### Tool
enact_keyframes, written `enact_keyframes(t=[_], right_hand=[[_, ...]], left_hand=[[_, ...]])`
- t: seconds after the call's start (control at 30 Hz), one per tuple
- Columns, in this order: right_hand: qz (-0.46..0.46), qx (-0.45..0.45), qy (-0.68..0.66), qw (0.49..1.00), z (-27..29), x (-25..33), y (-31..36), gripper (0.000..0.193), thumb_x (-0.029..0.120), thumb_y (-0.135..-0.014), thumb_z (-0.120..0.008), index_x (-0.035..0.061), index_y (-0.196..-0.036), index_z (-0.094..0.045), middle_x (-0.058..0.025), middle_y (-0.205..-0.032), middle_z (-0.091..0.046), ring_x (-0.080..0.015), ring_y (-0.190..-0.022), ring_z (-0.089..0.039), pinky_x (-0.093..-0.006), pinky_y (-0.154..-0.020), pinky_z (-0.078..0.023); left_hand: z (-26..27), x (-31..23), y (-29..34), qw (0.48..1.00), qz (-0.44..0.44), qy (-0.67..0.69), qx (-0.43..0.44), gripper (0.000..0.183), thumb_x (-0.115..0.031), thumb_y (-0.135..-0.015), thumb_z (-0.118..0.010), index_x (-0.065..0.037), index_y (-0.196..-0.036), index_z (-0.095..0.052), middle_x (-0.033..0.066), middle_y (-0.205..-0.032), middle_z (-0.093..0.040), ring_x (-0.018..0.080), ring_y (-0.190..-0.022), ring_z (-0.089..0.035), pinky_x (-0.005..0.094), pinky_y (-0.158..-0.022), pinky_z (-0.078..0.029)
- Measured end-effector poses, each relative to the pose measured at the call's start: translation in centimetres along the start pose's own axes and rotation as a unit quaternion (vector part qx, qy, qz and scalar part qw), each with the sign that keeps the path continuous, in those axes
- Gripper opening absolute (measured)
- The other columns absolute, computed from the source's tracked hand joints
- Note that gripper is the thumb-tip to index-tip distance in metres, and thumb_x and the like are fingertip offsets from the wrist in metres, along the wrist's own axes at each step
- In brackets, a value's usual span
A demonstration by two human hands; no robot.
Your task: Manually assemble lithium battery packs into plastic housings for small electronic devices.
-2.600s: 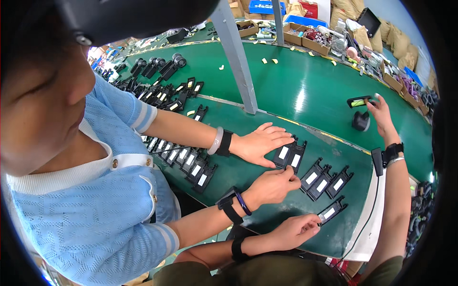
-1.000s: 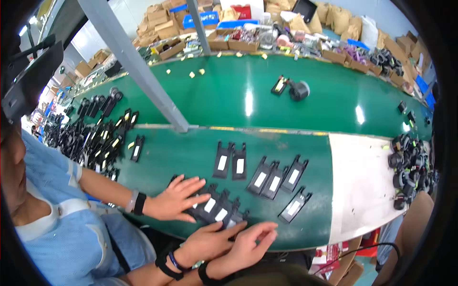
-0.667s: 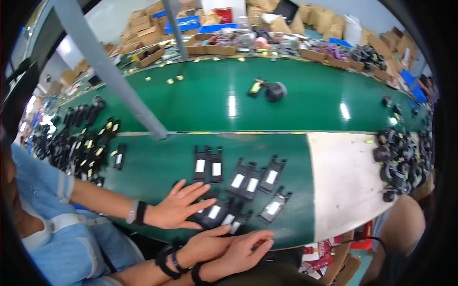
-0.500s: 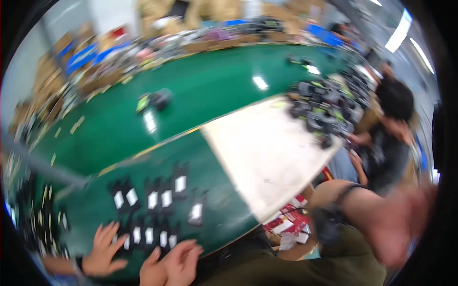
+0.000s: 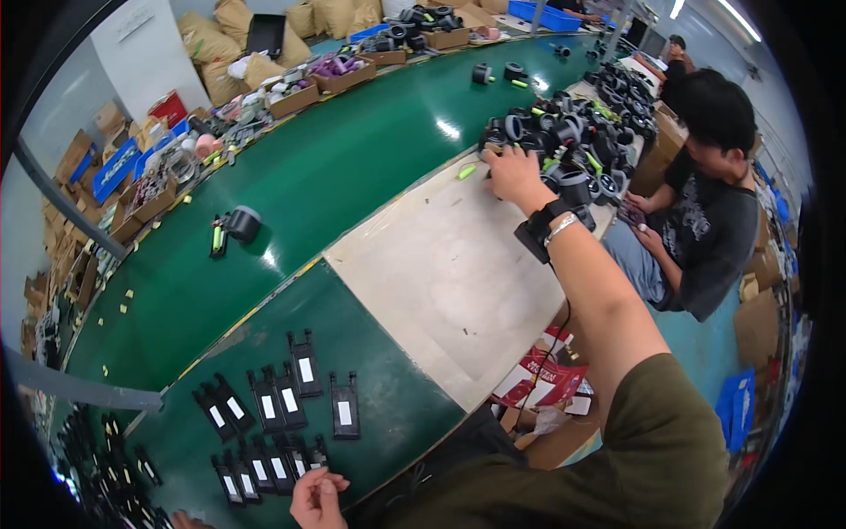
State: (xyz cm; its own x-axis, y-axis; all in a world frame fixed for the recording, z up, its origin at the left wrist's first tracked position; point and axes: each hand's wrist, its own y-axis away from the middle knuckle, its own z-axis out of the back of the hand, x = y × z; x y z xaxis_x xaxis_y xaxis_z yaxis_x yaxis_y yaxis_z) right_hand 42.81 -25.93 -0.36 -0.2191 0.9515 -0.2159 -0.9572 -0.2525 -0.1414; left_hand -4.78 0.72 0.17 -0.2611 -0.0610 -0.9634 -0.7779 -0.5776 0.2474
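My right hand (image 5: pixel 515 176) reaches to the near left edge of a heap of black-and-grey round housings (image 5: pixel 573 181). Its fingers bend over a round housing (image 5: pixel 514 128) there; part of the grip is hidden. A black strap with a small device is on that wrist. Low in the picture, my left hand (image 5: pixel 317 500) has its fingers curled in, and nothing shows in them. Just beyond it lie several flat black parts with white labels (image 5: pixel 269 406), each with two prongs at one end, in rough rows on the green tabletop (image 5: pixel 388 397).
A pale board (image 5: pixel 458 282) covers the bench's middle. Beyond it, a green surface carries a housing with a lime-green cylinder (image 5: pixel 231 229). More black parts (image 5: pixel 106 458) lie at the lower left. A co-worker (image 5: pixel 714 194) sits at the right. A red-and-white box (image 5: pixel 542 375) is below the edge.
My right arm has swung from the lower right out to the heap. My left hand stays low by the labelled parts. Another person's banded hand at the lower left has mostly withdrawn.
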Motion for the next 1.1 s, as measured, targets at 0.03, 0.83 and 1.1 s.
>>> enact_keyframes(t=[0.03, 0.83, 1.1], right_hand=[[-0.002, 0.015, 0.034, 0.999, -1.1, -0.5, -0.6, 0.047, 0.029, -0.071, -0.07, 0.0135, -0.113, -0.055, -0.0143, -0.115, -0.052, -0.0298, -0.11, -0.049, -0.0458, -0.086, -0.039], [0.487, -0.019, -0.306, 0.818, 4.1, 9.1, 17.2, 0.045, 0.006, -0.067, -0.065, 0.0129, -0.11, -0.053, -0.0108, -0.118, -0.05, -0.0282, -0.102, -0.052, -0.0345, -0.087, -0.045], [0.342, -0.013, -0.363, 0.867, 9.3, 7.9, 18.1, 0.028, 0.004, -0.074, -0.061, 0.004, -0.101, -0.053, -0.0148, -0.114, -0.053, -0.0307, -0.102, -0.054, -0.0373, -0.085, -0.045]], left_hand=[[-0.3, -0.2, 0.0, 1.0, -0.012, -0.009, 0.018, 0.021, -0.01, -0.091, -0.053, 0.003, -0.109, -0.055, 0.0088, -0.09, -0.062, 0.0147, -0.08, -0.06, 0.027, -0.076, -0.05], [-0.6, -0.1, -0.7, 0.983, -0.121, -0.09, 0.107, 0.02, 0.002, -0.083, -0.056, 0.006, -0.102, -0.057, 0.014, -0.087, -0.063, 0.0183, -0.077, -0.064, 0.0266, -0.07, -0.051], [0.7, 0.5, 0.2, 0.993, -0.07, -0.054, 0.083, 0.022, 0.0, -0.087, -0.053, 0.006, -0.108, -0.053, 0.0117, -0.09, -0.062, 0.0161, -0.082, -0.061, 0.0285, -0.077, -0.05]])
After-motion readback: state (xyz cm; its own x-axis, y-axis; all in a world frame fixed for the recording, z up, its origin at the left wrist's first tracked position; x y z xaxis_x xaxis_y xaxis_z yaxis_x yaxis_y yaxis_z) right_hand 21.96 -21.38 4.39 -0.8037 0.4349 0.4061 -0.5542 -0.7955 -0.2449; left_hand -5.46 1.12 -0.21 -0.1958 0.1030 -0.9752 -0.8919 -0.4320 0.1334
